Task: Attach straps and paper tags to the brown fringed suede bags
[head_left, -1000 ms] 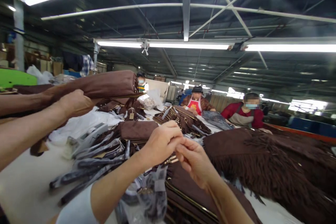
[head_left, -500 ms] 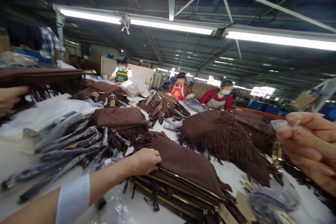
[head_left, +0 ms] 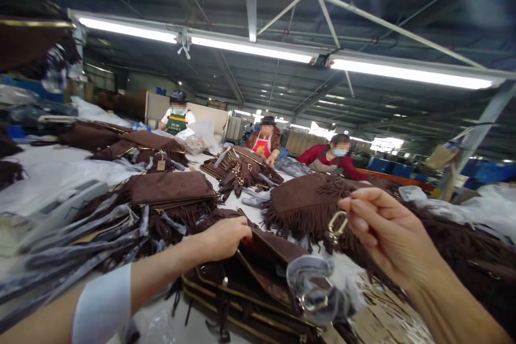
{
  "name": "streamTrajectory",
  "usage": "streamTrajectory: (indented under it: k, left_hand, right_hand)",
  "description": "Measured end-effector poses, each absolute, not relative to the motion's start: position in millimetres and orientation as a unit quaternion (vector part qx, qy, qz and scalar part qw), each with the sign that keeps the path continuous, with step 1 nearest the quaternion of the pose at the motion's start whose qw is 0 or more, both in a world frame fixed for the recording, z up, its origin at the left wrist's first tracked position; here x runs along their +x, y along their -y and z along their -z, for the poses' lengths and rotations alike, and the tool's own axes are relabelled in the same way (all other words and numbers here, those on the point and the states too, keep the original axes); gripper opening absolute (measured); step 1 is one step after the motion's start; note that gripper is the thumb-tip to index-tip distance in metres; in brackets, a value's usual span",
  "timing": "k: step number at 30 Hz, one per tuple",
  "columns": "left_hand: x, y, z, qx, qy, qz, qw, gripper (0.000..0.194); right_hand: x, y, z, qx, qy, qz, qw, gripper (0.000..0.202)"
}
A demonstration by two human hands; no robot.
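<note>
My left hand [head_left: 228,237] is pinching the edge of an open brown bag [head_left: 262,258] on the stack before me, fingers closed. My right hand [head_left: 382,234] is clamping finger and thumb at a gold clasp [head_left: 337,226], which is hanging above a plastic-wrapped coil [head_left: 312,290] beside the bag's opening.

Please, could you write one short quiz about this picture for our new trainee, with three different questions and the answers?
1. Multiple choice: what hangs at the fingertips of the right hand?
A) scissors
B) a gold-coloured clip
C) a paintbrush

2. True or false: the left hand is at the edge of an open brown bag.

3. Fill in: of the three people facing the camera, the middle person wears a ____ apron.

Key: 1. B; 2. True; 3. red
</note>
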State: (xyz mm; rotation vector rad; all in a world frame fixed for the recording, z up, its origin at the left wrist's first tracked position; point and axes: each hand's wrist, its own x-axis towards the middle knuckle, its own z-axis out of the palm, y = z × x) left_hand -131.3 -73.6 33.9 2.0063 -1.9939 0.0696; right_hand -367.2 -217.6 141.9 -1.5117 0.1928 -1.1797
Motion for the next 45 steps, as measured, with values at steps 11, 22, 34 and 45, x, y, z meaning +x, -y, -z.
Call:
streamTrajectory:
  k: [11,22,34,45]
  left_hand:
    - [-119,67,-17,0.641,0.666,0.127,0.359,0.045]
    - [-162,83,-4,0.652,0.73,-0.201,0.035,0.013]
    - [-128,129,-47,0.673,0.71,-0.079,0.191,0.021]
    - [-122,115,-45,0.661,0.637,0.11,0.382,0.026]
  right_hand:
    - [-342,200,-98,-0.641,-0.023,0.487,0.593,0.021]
    - [-328,221,-140,-0.559,-0.002,0.567,0.605,0.028]
    - [-370,241,-144,-0.51,-0.053,0.505,0.695,0.033]
    - [-293,206,-115,-0.47,0.022,0.521,0.712,0.028]
